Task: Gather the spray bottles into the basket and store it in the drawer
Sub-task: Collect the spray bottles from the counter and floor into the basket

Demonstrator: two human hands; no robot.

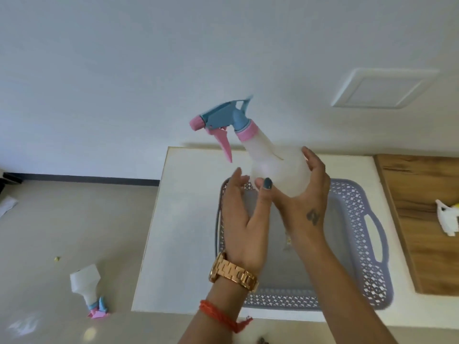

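Closest to me, two bare forearms reach up over a white table; the left wrist wears a gold watch and an orange thread band. The left hand is spread, fingers fairly straight and loosely apart, its fingertips close beside the lower left of a frosted spray bottle; I cannot tell whether they actually touch it. The right hand cups the bottle's round body from below and from the right, thumb pressed across the front, fingers curled round the far side. The bottle is held up, tilted left, with its blue and pink trigger head pointing left, above a lilac latticed basket resting on the table. Down on the floor to the left lies a second spray bottle on its side. On a wooden surface to the right, a white sprayer head shows at the edge.
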